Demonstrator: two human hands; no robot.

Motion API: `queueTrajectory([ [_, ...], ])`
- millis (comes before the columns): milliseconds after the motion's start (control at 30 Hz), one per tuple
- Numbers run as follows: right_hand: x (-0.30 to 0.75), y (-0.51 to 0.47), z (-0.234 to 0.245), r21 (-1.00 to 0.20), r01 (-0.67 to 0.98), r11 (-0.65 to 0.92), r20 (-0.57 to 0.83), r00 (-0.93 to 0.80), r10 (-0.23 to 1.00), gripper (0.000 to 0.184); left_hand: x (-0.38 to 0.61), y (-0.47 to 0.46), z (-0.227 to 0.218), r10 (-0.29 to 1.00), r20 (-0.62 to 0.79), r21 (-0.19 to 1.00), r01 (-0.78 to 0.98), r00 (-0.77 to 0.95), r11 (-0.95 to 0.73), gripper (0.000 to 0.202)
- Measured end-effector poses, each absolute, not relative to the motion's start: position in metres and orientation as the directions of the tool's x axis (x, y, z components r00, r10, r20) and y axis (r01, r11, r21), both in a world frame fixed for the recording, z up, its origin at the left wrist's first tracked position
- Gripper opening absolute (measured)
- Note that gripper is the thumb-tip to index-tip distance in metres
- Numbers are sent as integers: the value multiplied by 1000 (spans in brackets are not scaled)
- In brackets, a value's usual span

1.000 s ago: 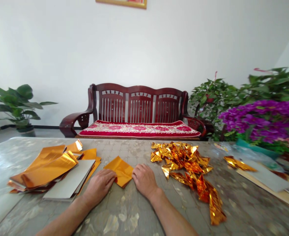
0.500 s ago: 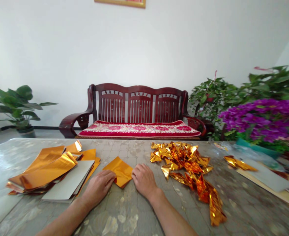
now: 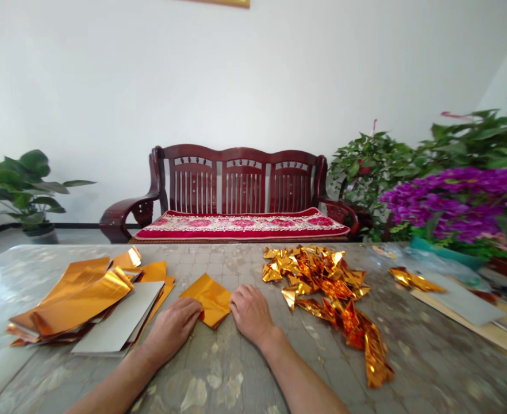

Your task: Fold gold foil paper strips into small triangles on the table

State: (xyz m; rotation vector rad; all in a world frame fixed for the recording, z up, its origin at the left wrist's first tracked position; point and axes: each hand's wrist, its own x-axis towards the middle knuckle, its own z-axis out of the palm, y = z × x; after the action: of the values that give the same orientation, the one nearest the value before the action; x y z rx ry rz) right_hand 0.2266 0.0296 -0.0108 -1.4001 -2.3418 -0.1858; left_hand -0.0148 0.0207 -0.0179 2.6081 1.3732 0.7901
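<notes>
Resting palm down on the mottled tabletop (image 3: 426, 362), the left hand (image 3: 172, 328) and right hand (image 3: 250, 315) lie flat and open, gripping nothing. A folded gold foil square (image 3: 205, 299) sits between them, its lower left edge touching the left hand and its right corner just beside the right hand. Further left, a stack of gold foil sheets (image 3: 79, 299) lies against a grey card (image 3: 119, 316). To the right spreads a heap of crumpled gold foil (image 3: 318, 282), near the right hand.
</notes>
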Motion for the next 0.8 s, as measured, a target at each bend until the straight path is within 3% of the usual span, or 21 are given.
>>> queueTrajectory([
  [567,229,32,-11,-121,871,475,400,-396,827,9,-12,22,-16,797,411,313,752,444,-580,25],
  [800,230,31,-12,-110,886,450,395,-377,838,9,-15,25,-22,783,435,260,771,444,-582,22],
])
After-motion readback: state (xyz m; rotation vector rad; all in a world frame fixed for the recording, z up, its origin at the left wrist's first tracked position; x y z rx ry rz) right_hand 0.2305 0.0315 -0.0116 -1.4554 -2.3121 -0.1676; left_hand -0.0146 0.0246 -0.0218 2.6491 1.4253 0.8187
